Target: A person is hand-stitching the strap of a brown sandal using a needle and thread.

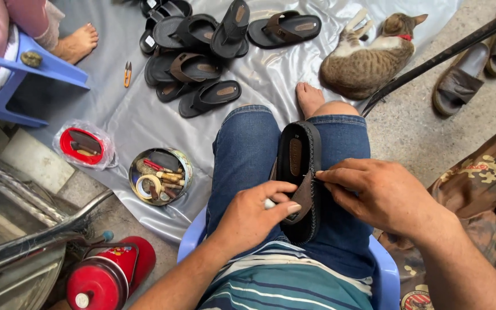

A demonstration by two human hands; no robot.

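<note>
Grey plastic sheet (144,123) covers the floor across the upper half of the frame. Tabby cat (368,57) lies curled on it at upper right, w/ a red collar. A pile of dark sandals (202,57) sits top centre on the sheet; two more brown sandals (472,66) lie on bare concrete at far right. Blue plastic chair (27,80) at upper left, another person's bare foot (78,43) just beside it. Red fire extinguisher (107,275) at lower left.

Centre of frame: the person's legs in denim shorts, seated on a blue stool (383,270). A black sandal (299,178) w/ brown strap rests along the lap btwn the thighs, sole edge up, toe pointing to the top of the frame.

Right hand (383,198) is at centre right, its fingers closed in a pinch on the sandal's strap and rim. Left hand (254,215) is at lower centre, fingers closed on the brown strap from the other side, w/ a small whitish tool tucked in the grip; can't tell what kind.

Round tin (161,175) of tools and thread at centre left on the sheet. Red lid in a clear bag (84,146) left of it. Small orange snips (127,73) lie near the chair, upper left.
</note>
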